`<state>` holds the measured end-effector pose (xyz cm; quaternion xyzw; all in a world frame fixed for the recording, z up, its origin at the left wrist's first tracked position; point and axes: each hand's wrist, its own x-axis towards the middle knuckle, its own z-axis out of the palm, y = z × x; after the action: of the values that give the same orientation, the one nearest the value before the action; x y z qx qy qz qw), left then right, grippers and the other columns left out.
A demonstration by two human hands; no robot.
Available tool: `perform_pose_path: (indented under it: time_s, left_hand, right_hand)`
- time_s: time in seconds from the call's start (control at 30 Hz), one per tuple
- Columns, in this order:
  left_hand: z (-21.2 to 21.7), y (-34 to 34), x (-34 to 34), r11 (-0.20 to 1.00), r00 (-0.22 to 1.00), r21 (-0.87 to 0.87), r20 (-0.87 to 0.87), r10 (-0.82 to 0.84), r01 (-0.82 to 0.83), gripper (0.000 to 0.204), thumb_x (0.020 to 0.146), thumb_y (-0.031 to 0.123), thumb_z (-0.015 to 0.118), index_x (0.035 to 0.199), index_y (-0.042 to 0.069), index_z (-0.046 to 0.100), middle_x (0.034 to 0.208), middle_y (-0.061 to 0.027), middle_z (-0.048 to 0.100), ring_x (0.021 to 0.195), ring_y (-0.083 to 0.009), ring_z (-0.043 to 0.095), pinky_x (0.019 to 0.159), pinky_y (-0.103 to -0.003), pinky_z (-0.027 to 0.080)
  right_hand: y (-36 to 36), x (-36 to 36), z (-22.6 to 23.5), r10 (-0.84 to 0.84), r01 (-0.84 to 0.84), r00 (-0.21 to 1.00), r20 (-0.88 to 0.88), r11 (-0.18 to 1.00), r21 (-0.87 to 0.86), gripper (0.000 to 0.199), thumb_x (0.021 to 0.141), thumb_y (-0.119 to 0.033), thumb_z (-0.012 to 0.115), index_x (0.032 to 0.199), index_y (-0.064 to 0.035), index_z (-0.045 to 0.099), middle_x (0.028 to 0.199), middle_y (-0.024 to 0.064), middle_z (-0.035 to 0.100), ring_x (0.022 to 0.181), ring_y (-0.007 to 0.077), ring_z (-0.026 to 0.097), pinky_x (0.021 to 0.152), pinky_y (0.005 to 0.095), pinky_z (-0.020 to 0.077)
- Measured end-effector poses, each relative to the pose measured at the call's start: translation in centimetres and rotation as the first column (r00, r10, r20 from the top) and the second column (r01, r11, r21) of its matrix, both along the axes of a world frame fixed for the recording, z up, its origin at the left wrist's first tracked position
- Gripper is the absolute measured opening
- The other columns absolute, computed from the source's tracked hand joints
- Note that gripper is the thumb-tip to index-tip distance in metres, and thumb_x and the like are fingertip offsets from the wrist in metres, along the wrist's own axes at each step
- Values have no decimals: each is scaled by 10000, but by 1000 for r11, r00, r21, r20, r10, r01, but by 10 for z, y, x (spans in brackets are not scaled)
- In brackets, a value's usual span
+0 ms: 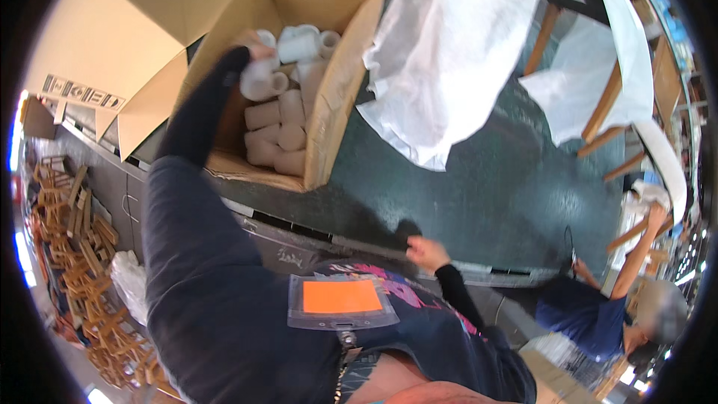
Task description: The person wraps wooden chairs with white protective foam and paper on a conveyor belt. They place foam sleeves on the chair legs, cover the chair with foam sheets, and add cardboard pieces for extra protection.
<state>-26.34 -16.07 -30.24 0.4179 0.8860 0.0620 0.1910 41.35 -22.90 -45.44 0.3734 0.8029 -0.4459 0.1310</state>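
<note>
White rolls [280,116] fill the cardboard box [340,90] at upper centre; left hand [254,49] grips one roll near its rim. Right hand [426,253], loosely open, rests on the dark table [479,187] edge.

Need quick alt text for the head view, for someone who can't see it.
The left hand reaches into an open cardboard box of white rolls, touching one. The right hand rests on the edge of the dark green table; white sheeting lies beyond.
</note>
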Motion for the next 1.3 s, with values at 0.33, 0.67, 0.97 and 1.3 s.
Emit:
perform_pose_path:
  time_s: [0.33,0.67,0.97,1.3]
  left_hand:
    - [227,-96,301,701,690,360,181,-700,616,416,749,267,775,1069,20,676,968,-154,675,911,-298,672,839,-393,534]
    - [1,-18,377,826,554,235,644,-527,513,634,761,299,781,1339,113,599,914,-141,694,886,-245,677,800,-367,544]
    - [-151,-14,294,884,884,-30,-20,-468,467,545,785,278,766,1263,91,585,1136,-188,614,1061,-376,603,926,-463,484]
    - [28,173,297,565,955,825,157,-252,14,735,796,341,839,1274,-102,500,1089,-181,690,961,-232,684,836,-368,561]
  right_hand:
    - [98,-115,205,-45,231,415,-909,971,57,1205,589,-312,968,1550,-99,272,1615,197,224,1430,356,371,1077,503,421]
    - [112,-40,81,-261,333,834,-485,940,67,870,656,-265,879,1372,-16,451,1253,219,613,1175,364,610,986,407,488]
    - [118,7,47,-276,277,870,-409,959,-57,839,688,-290,872,1372,-51,449,1267,193,605,1186,373,593,983,433,487]
    - [103,-25,51,-202,169,835,-511,979,-111,835,694,-292,875,1379,-56,459,1335,174,565,1251,361,547,1038,423,455]
